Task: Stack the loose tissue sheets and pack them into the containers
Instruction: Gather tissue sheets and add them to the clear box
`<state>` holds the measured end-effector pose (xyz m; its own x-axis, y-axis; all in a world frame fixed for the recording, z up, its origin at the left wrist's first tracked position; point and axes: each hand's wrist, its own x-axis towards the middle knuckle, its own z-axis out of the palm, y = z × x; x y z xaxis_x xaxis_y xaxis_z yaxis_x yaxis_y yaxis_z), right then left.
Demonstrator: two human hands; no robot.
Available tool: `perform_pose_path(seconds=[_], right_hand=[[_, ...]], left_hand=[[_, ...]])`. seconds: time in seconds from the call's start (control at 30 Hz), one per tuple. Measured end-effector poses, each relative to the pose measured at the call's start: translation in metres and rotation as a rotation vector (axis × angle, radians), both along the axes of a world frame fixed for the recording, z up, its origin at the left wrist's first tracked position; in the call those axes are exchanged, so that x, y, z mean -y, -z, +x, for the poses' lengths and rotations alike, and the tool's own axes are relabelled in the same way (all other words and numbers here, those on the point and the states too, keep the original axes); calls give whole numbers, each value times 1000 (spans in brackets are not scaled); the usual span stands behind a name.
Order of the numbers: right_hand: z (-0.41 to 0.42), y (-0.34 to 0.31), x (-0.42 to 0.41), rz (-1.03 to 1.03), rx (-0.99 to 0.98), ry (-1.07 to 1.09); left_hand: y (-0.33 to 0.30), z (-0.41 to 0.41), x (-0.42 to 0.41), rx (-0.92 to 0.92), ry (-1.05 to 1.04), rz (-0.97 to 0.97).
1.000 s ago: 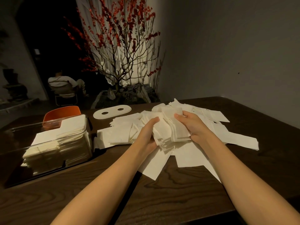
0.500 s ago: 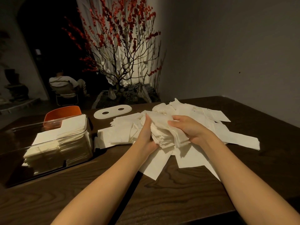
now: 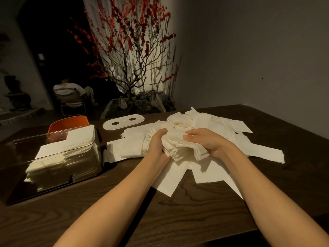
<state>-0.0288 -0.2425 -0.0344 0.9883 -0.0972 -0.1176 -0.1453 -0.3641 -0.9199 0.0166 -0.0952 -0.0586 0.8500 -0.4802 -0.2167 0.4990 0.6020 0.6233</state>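
Observation:
A thick bundle of white tissue sheets (image 3: pixel 179 147) is held just above the table, at the middle of the head view. My left hand (image 3: pixel 157 145) grips its left side with the fingers curled over the top. My right hand (image 3: pixel 204 141) grips the right side, thumb on top. Below and around them lies a spread pile of loose tissue sheets (image 3: pixel 231 138). A clear plastic container (image 3: pixel 53 157) at the left holds stacked tissues.
A white oval lid with two holes (image 3: pixel 123 121) lies behind the pile. An orange container (image 3: pixel 68 123) stands behind the clear one. The dark wooden table (image 3: pixel 178 211) ends at a wall on the right. A potted red-blossom tree stands beyond the far edge.
Both hands have squeezed the bundle together and turned it flatter. My right hand's fingers have come over the top of the sheets, and my left fingers now curl over them.

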Motion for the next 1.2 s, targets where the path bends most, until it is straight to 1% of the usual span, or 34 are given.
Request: perform_pose_path(seconds=[0.07, 0.13, 0.2, 0.27, 0.3, 0.37, 0.43, 0.53, 0.6, 0.77, 0.8, 0.87, 0.93, 0.97, 1.07, 1.1, 1.2], right_hand=[[-2, 0, 2, 26, -7, 18], [-1, 1, 5, 65, 28, 115], [-1, 0, 7, 98, 123, 279], [-3, -4, 7, 149, 235, 376], [-3, -5, 5, 187, 272, 376], [-5, -6, -3, 241, 305, 297], [-4, -4, -13, 209, 290, 206], [-1, -1, -23, 156, 311, 162], [-1, 0, -27, 125, 326, 153], [-4, 6, -34, 33, 335, 154], [-4, 6, -35, 29, 338, 165], [-6, 4, -38, 46, 339, 179], [-6, 1, -39, 37, 285, 155], [-6, -1, -40, 66, 225, 113], [-11, -9, -46, 324, 6, -77], [-14, -11, -49, 376, -44, -114], [-21, -13, -63, 389, -124, -168]], left_hand=[[-1, 1, -3, -14, -58, -18], [1, 6, -7, -19, -129, 2], [-1, 6, -12, 15, -138, 40], [-5, 2, -13, 44, -97, 77], [-7, 0, -12, 54, -65, 97], [-10, -9, -7, 87, 29, 101], [-9, -14, 1, 155, 127, 107], [-9, -16, 7, 201, 172, 91], [-10, -15, 7, 196, 158, 95], [-4, -15, 4, 216, 35, 208], [-2, -15, 5, 200, 5, 202], [-3, -14, 2, 157, -73, 120], [-5, -14, -3, 152, -152, 56], [-5, -14, -6, 165, -180, 54], [-2, -17, -20, 207, -240, 100], [-2, -19, -25, 211, -257, 126], [-1, -24, -44, 218, -279, 178]])
